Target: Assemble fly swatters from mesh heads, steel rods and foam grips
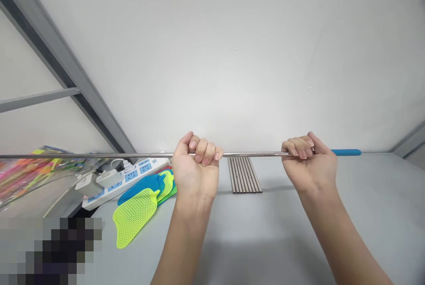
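Along the left edge, clear plastic wrapping [8,198] held bright goods [31,166] (too blurred to name); a power strip [130,176] held white plugs [128,166]; swatter heads [136,218] lay beside it. Fingers of the left hand [197,167] curled round a metal rod [254,154], above thin tubes [245,176] on the table [375,201]; the right hand [308,165] gripped it beside its blue handle [347,152].

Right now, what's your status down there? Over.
Left fingers, right fingers: both curled around rod. Rod roughly level; blue grip at right, left end out of frame. Power strip, swatters at left; contact with rod unclear.
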Tool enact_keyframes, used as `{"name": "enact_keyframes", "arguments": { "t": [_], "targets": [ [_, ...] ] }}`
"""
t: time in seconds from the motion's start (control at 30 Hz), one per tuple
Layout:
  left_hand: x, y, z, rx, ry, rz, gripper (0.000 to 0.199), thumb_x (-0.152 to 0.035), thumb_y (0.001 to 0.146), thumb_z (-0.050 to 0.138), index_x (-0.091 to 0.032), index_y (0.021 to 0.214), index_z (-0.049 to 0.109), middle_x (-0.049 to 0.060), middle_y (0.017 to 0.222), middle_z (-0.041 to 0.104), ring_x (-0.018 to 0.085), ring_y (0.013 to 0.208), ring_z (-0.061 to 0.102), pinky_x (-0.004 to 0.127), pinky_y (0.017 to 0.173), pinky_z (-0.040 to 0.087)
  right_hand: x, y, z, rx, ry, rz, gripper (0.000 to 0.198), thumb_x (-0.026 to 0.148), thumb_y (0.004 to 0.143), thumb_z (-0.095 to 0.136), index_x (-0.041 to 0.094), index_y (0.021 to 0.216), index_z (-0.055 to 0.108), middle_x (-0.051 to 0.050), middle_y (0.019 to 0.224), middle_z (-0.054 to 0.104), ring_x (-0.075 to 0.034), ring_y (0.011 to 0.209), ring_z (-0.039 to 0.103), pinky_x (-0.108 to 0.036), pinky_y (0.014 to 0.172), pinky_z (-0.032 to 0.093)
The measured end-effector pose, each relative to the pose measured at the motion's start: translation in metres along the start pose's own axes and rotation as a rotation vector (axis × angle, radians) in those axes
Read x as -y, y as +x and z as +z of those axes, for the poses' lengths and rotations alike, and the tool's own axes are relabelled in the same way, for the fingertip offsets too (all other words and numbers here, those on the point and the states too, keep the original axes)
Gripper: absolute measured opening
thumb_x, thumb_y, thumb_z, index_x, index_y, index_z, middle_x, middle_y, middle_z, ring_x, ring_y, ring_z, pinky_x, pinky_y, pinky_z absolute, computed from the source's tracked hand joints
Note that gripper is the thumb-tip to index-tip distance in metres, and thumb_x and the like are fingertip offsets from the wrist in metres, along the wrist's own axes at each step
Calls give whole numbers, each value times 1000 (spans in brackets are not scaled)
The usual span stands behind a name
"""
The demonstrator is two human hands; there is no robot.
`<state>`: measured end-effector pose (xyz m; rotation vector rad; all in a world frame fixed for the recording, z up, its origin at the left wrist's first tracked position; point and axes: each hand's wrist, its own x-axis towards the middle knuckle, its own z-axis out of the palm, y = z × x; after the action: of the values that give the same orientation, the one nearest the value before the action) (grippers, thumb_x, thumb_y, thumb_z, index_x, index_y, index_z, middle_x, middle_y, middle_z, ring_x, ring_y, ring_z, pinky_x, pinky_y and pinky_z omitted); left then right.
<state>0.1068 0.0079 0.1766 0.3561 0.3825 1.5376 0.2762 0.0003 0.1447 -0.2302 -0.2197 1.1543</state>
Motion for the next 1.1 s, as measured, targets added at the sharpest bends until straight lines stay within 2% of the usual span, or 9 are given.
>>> {"name": "enact_keyframes", "arguments": {
  "t": [0.2,0.33,0.6,0.73,0.8,0.9,0.97,1.03,1.1],
  "targets": [
    [-1,3,-4,-18,-17,36,29,-18,77,35,-18,50,25,-8,40,10,6,33,14,20,37,23,12,4,-2,-93,40,-53,19,14,73,38,18,58,26,7,50,20,-4,37,29,-18,38,32],
    [-5,6,-7,-45,-14,53,29,-18,76,34,-18,49,24,-8,39,11,6,32,15,20,36,23,26,5,-5,-81,39,-47,16,16,70,36,19,59,25,7,49,20,-6,38,24,-20,36,28],
    [-4,4,-4,34,2,-42,27,-18,76,35,-18,50,25,-8,40,12,6,32,18,20,38,26,44,12,-9,-105,80,-34,19,15,66,36,20,58,19,7,48,15,-8,37,15,-22,34,22],
    [-2,7,-7,-1,-43,-90,26,-21,74,37,-18,52,25,-7,40,18,6,34,23,21,40,27,47,14,-11,-122,48,-38,17,19,68,33,20,58,19,7,49,15,-8,37,14,-22,34,21],
    [-2,10,-10,-76,-77,-52,25,-24,74,38,-19,53,25,-7,41,20,6,35,25,21,40,27,50,15,-15,-66,-86,-93,18,27,73,26,20,58,19,6,52,14,-8,39,14,-23,35,23],
    [-5,13,-15,-191,-108,85,25,-34,74,34,-19,56,26,-7,43,25,6,35,27,21,39,26,55,16,-20,189,-606,-287,29,40,76,5,21,57,14,4,58,11,-10,42,15,-26,38,23],
    [-6,14,-18,-225,-114,145,28,-42,75,24,-19,58,28,-5,45,29,7,35,29,22,38,27,59,18,-22,317,-842,-329,35,42,75,-9,21,58,14,4,60,11,-11,43,18,-29,39,24],
    [-8,14,-18,-232,-116,186,33,-45,75,16,-20,59,28,-4,45,30,8,35,30,22,37,26,60,20,-22,195,-597,-214,42,42,72,-13,21,59,21,3,60,16,-11,44,23,-28,39,26],
    [-9,13,-18,-228,-119,235,34,-44,76,14,-20,58,28,-4,43,28,9,34,28,22,36,25,59,21,-19,11,-216,-43,43,45,71,-6,20,66,28,2,60,23,-10,45,29,-28,39,30]
  ]
}}
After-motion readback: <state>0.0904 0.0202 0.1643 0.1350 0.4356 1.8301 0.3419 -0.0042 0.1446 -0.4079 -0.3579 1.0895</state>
